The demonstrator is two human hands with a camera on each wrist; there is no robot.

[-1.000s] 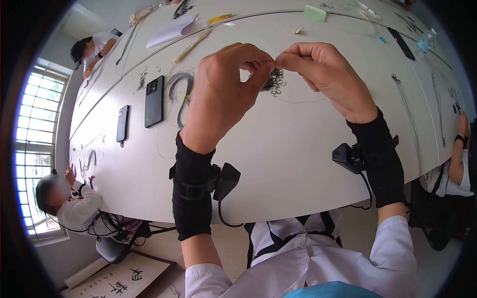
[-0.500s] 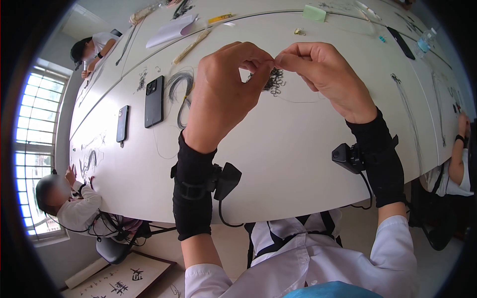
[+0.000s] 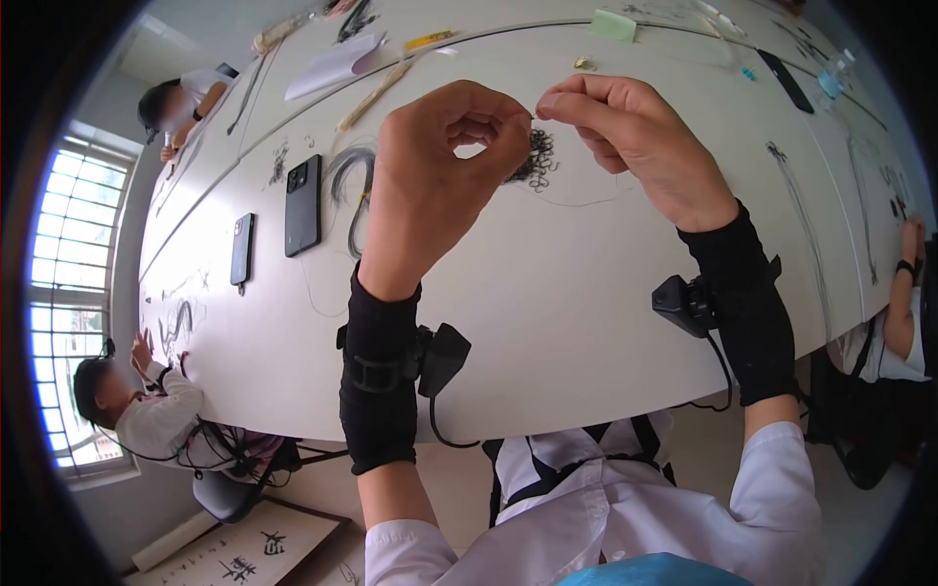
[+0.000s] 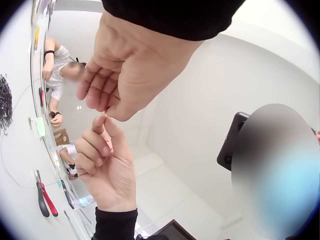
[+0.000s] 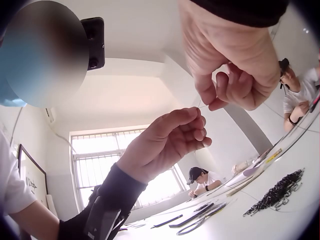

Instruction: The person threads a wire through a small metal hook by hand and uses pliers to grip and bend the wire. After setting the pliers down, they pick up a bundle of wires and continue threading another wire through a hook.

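Note:
My left hand (image 3: 440, 171) and right hand (image 3: 640, 137) are raised above the table, fingertips close together. Each pinches thumb against forefinger. A short stretch of thin line (image 5: 202, 106) spans the small gap between them in the right wrist view. Whether a hook is also within the left fingertips, I cannot tell. The other fingers are loosely curled on both hands. Just beyond and below them lies a heap of small dark hooks (image 3: 535, 164), also seen at the left edge of the left wrist view. A fine loose strand (image 3: 576, 204) curves over the tabletop below my right hand.
Left of the heap are a bundle of grey line (image 3: 360, 195) and two phones, the larger phone (image 3: 304, 205) nearer. Red-and-black pliers (image 4: 44, 196) lie on the table. A green paper (image 3: 613, 26) and a bottle (image 3: 835, 76) are farther off. Other people sit around the table.
My fingertips have drawn slightly apart, opening a narrow gap between the hands. The left hand has shifted a little to the left. The heap of hooks stays in place.

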